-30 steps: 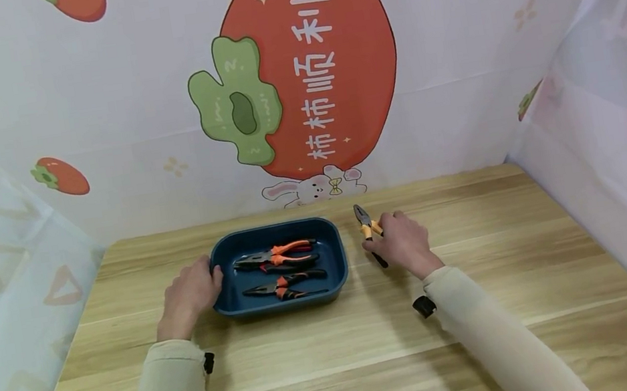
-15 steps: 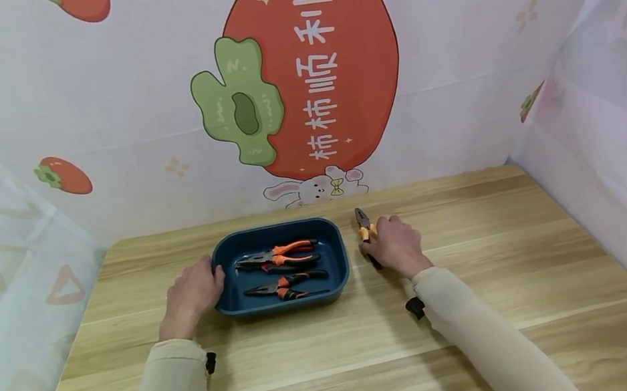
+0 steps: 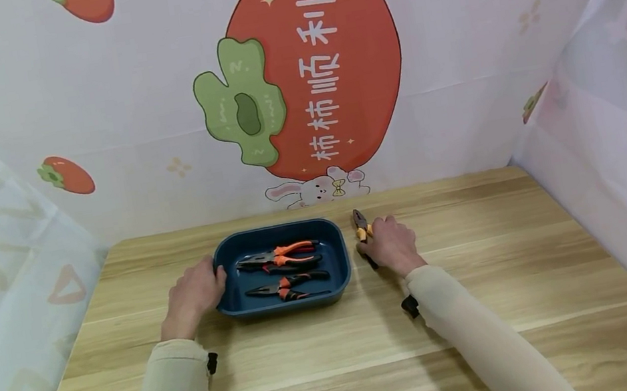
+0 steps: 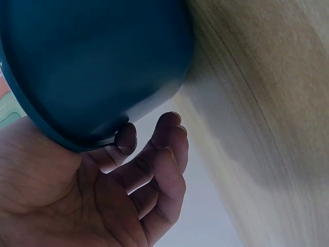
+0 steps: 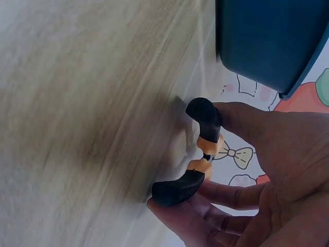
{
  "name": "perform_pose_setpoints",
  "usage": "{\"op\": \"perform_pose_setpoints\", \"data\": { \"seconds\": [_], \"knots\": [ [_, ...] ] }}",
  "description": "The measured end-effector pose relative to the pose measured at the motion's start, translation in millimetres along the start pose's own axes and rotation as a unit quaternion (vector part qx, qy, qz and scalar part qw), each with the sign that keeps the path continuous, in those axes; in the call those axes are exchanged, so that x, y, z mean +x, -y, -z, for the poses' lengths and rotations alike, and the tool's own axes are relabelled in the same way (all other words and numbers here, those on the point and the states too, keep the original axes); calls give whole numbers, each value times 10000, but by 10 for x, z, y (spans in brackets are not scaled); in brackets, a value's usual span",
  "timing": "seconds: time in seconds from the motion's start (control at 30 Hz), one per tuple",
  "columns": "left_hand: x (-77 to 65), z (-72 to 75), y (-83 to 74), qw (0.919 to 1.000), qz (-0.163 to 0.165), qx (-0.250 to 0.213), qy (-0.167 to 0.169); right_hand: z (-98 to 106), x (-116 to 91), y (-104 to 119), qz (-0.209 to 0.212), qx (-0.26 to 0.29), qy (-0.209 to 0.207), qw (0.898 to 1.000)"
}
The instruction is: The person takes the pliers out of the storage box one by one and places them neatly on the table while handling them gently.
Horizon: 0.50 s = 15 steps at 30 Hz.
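Observation:
My left hand (image 3: pixel 192 298) holds the left end of a dark blue tray (image 3: pixel 281 306), thumb over the rim. In the left wrist view, the thumb and index finger pinch the tray's rim (image 4: pixel 61 140), while the other fingers curl loosely below. To the right of the tray, my right hand (image 3: pixel 394 245) grips combination pliers (image 3: pixel 360 219) with yellow-and-black handles, their head pointing to the back wall. Seen from the right wrist, the thumb is against one spread handle (image 5: pixel 207 117) and fingers are against the other, low over the table.
Inside the tray lie orange-handled pliers (image 3: pixel 294 258) overlapping a black-and-red pair (image 3: pixel 300 266). Long-nose pliers (image 3: pixel 269 289) with black-and-orange handles lie in front of them. Printed cloth (image 3: pixel 153 98) hangs along the back edge of the wooden table (image 3: pixel 315 371) and at both sides.
My right hand has shifted a little left toward the tray, bringing the yellow-and-black pliers with it. The left hand and the tray stay in place.

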<state>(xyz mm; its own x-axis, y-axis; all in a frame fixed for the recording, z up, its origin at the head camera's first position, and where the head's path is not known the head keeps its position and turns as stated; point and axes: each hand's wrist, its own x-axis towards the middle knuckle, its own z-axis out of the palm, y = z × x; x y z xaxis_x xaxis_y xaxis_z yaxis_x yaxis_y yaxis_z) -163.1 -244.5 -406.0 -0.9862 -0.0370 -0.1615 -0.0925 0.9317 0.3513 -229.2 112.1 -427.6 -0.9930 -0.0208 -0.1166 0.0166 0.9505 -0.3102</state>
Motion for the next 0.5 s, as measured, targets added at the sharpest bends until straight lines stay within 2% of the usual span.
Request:
{"op": "perform_pose_setpoints", "data": {
  "seconds": [0.5],
  "knots": [
    [-2, 0, 2, 10000, -13, -66, -16, -54, 38, 30, 74, -201, -32, 9998]
  ]
}}
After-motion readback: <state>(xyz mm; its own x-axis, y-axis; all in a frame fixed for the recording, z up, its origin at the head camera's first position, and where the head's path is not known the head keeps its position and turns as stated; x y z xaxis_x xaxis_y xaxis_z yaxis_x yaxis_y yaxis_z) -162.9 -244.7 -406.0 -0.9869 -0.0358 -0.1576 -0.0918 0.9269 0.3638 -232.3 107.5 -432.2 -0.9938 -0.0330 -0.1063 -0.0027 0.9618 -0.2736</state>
